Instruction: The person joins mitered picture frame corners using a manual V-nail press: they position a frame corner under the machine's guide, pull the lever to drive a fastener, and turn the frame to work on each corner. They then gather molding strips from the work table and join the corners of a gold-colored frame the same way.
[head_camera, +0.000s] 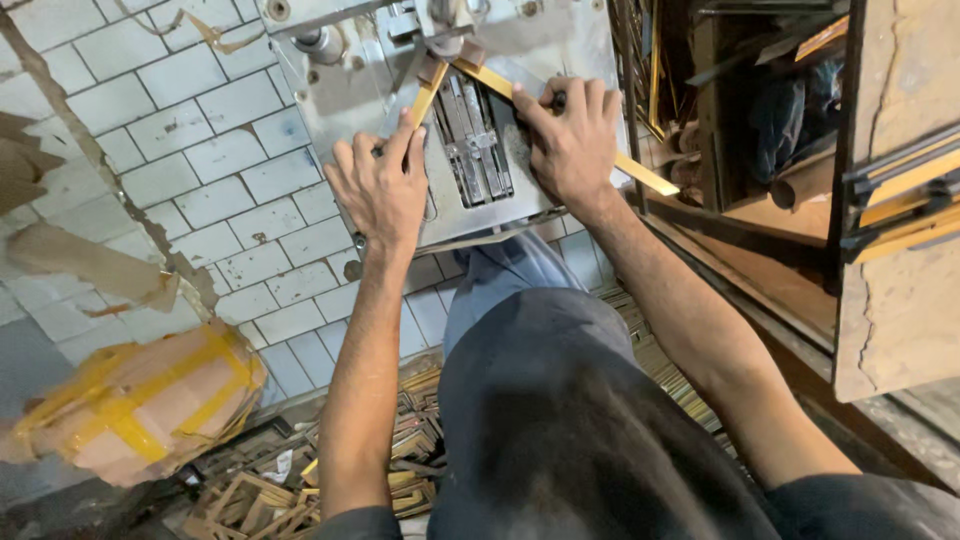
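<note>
A grey metal joining machine (345, 95) stands in front of me with a slotted steel bed at its middle. My left hand (380, 190) presses a short gold frame strip (428, 95) flat on the machine table. My right hand (575, 145) holds down a longer gold frame strip (645, 175) that runs off the right edge. The two strips meet at an angle under the machine's clamp head (447, 42).
White floor tiles (200, 170) lie at left. A bundle wrapped in brown paper and yellow tape (135, 405) sits lower left. Several small assembled frames (300, 480) are piled by my legs. Wooden shelving with frame mouldings (900, 200) stands at right.
</note>
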